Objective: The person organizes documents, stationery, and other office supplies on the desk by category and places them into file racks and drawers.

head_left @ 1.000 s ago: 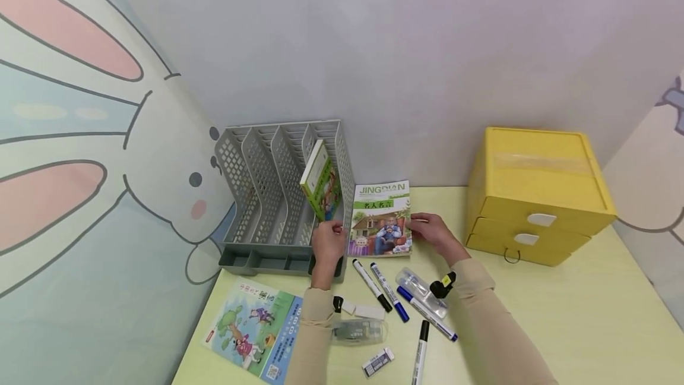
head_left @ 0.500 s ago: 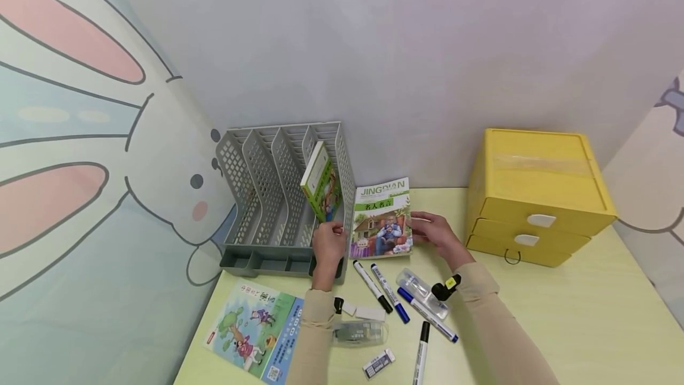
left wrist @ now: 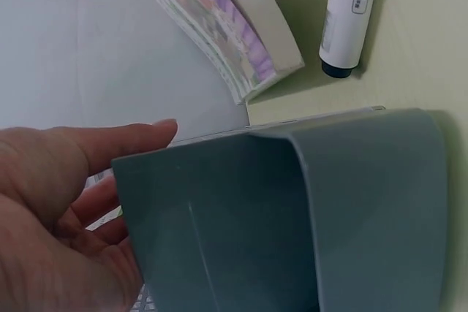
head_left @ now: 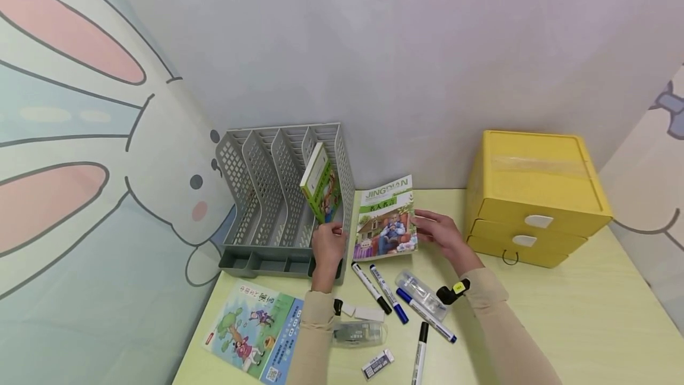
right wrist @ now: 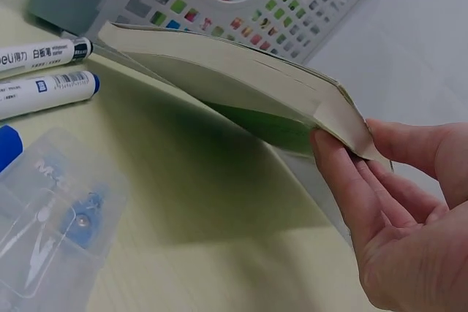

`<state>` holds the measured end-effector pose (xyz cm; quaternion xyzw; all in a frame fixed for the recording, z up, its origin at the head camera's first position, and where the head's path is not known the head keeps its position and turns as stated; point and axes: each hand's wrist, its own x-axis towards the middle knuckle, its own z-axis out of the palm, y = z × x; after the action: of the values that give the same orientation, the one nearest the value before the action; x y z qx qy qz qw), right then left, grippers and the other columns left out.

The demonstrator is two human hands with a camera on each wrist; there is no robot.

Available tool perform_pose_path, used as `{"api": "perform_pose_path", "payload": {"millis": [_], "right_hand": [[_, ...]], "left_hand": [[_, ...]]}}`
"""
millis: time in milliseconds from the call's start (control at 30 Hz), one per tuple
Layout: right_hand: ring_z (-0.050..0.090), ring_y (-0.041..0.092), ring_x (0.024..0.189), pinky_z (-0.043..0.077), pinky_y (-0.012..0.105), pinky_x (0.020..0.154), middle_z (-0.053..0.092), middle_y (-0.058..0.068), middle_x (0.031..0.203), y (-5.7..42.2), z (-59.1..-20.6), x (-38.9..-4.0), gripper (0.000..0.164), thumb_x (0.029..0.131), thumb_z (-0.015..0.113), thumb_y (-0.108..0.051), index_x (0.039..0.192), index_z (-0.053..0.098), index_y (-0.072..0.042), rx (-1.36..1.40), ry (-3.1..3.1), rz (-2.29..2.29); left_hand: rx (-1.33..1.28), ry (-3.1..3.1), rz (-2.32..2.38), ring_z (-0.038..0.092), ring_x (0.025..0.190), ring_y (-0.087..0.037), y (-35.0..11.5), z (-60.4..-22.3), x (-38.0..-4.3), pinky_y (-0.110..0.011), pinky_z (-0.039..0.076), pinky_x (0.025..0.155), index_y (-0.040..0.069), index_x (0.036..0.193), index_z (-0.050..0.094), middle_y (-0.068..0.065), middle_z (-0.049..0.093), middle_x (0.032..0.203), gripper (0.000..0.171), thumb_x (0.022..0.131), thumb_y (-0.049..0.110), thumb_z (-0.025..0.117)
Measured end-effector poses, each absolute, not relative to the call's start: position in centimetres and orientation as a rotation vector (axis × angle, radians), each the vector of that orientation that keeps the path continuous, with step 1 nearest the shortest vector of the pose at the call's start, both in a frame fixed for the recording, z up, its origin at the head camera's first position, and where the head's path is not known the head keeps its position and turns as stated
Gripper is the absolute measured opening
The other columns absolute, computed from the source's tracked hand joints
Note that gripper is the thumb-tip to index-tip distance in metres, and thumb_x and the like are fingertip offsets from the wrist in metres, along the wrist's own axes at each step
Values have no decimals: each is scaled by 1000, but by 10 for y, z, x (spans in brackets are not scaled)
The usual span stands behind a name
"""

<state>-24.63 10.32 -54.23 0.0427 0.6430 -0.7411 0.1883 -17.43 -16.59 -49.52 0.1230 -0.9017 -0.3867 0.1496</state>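
In the head view my right hand holds the right edge of a paperback book with a green and white cover. The right wrist view shows thumb and fingers pinching the book's corner, its near side raised off the table. At the front of a grey file rack, my left hand grips the rack by its edge. The left wrist view has that hand's fingers curled behind the dark grey front tray. Another green book leans upright in the rack's rightmost slot, just beyond the left hand.
Several markers, a clear plastic case, a grey translucent case and an eraser lie in front. A picture book lies front left. A yellow drawer box stands on the right, by the back wall.
The right hand has shifted slightly right and tilted the book, whose top now leans to the right and whose edge has lifted. The left hand stays in place.
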Motion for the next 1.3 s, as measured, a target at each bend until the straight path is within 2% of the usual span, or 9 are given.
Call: {"api": "perform_pose_path", "payload": {"millis": [400,633,767,867,933,1100,1167,1300], "right_hand": [[69,8,94,59,27,84,72,-8,104,119,-522,-231,65,102,67,-20,155,38,4,-14,1784,-2125],[68,8,97,58,27,83,72,-12,105,126,-501,-220,61,103,64,-16,153,38,7,-104,1796,-2149],[68,9,97,58,28,82,73,-11,107,130,-490,-214,52,103,64,-14,150,47,2,-126,1767,-2176],[70,11,96,58,29,82,74,-9,108,132,-482,-210,39,103,64,-11,141,60,-9,-152,1720,-2204],[71,12,95,59,30,81,75,-7,109,133,-478,-207,31,102,63,-9,133,66,-17,-191,1680,-2226],[71,13,94,59,29,78,75,-4,110,136,-473,-203,32,104,58,-3,120,71,-28,-327,1589,-2265],[71,12,95,59,28,77,75,-4,111,137,-473,-201,35,104,56,-2,120,71,-29,-383,1576,-2260],[71,12,96,59,28,75,75,-3,114,140,-475,-200,39,105,53,1,122,71,-29,-481,1556,-2252]], "left_hand": [[290,-2506,-1205,71,81,-31,-168,-490,-170,-50,58,73,-4,108,76,-14,74,89,16,96,4,70],[285,-2328,-1529,71,90,-32,-175,-487,-166,-45,59,78,-6,114,74,-17,73,100,22,99,8,67],[353,-2234,-1789,71,99,-36,-177,-483,-165,-46,59,84,-5,123,70,-20,71,110,30,101,14,67],[404,-2135,-2011,69,105,-37,-177,-480,-164,-45,58,90,-4,131,66,-24,70,117,38,103,22,66],[437,-2072,-2146,70,107,-34,-176,-478,-164,-41,59,90,-2,135,63,-23,69,121,44,103,28,67],[439,-1973,-2449,66,93,-12,-176,-474,-161,-20,56,71,3,146,55,-6,67,117,57,101,36,68],[401,-1928,-2567,61,85,-5,-176,-472,-159,-17,52,63,3,151,47,1,65,112,62,101,32,68],[292,-1856,-2715,64,81,-5,-175,-468,-152,-19,55,64,-1,155,38,1,67,107,65,101,19,68]]}}
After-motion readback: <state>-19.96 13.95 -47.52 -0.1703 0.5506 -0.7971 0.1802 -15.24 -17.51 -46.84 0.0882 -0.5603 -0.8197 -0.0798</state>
